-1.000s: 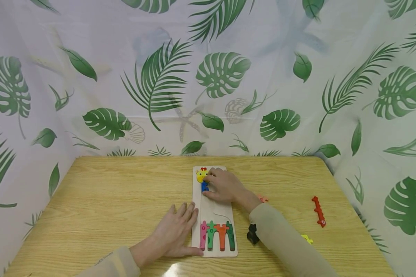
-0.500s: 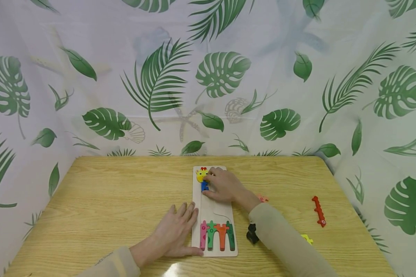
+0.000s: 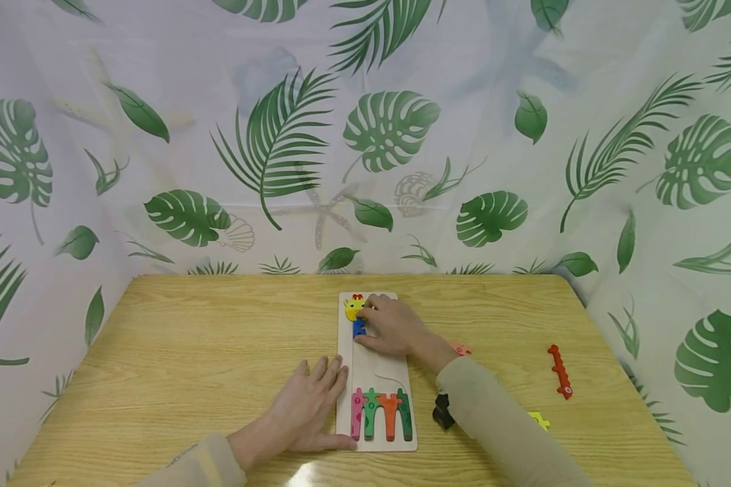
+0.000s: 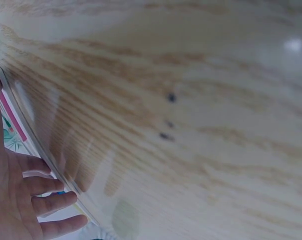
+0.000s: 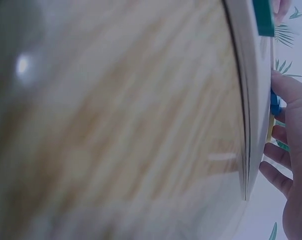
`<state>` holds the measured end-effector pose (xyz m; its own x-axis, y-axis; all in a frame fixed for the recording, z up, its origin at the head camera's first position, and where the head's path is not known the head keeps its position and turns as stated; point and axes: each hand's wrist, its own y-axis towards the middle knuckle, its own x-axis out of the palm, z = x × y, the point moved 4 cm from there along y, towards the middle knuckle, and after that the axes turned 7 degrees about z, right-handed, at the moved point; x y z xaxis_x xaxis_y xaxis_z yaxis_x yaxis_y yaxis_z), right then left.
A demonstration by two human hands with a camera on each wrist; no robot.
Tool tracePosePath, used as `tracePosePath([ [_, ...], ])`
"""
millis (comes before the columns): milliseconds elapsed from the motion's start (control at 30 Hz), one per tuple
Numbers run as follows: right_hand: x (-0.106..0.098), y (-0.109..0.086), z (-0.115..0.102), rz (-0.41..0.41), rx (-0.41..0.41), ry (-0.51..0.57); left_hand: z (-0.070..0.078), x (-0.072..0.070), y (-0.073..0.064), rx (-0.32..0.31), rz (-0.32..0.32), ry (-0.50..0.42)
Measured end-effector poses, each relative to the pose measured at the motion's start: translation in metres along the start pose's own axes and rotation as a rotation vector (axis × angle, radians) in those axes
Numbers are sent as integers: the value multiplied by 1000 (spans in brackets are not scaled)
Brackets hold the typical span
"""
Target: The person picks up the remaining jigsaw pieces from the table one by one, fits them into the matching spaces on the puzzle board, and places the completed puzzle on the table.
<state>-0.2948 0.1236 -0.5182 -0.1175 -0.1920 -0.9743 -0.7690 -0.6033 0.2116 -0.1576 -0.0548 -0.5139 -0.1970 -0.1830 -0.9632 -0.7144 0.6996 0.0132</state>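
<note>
- Sitting directly below the yellow head (image 3: 354, 309), the blue piece (image 3: 359, 329) is at the upper part of the board (image 3: 365, 368), pinched between thumb and fingers of the right hand (image 3: 396, 327); whether it is fully seated cannot be told.
- Done, it seems: the head at the top, and the pink leg (image 3: 357, 414), green leg (image 3: 370, 414), orange leg (image 3: 390, 414) and dark green leg (image 3: 405, 414) standing side by side at the near end.
- Left, probably: the rest of the neck and the body, since the board's middle shows bare around a curved line.
- The left hand (image 3: 311, 402) lies spread at the board's left edge, thumb over the near corner, gripping no piece; the hands are apart.
- Loose on the table (image 3: 219, 325), right of the board: a salmon piece (image 3: 461, 348), black piece (image 3: 442, 411), yellow piece (image 3: 539, 421) and red piece (image 3: 560, 372), likely all to be placed.
</note>
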Motion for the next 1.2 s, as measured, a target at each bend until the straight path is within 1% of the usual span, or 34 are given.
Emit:
tracePosePath([
  [333, 2, 1, 0, -18, -1, -11, 0, -1, 0, 0, -18, -19],
  [733, 0, 0, -1, -9, -6, -8, -1, -2, 0, -2, -5, -31],
  [900, 0, 0, 0, -7, -5, -15, -1, -2, 0, -3, -10, -37],
  [1100, -2, 0, -1, -25, 1, -13, -1, -1, 0, -3, -13, -31],
  [1200, -4, 1, -2, -31, 5, 6, 0, 0, 0, -3, -9, -20],
])
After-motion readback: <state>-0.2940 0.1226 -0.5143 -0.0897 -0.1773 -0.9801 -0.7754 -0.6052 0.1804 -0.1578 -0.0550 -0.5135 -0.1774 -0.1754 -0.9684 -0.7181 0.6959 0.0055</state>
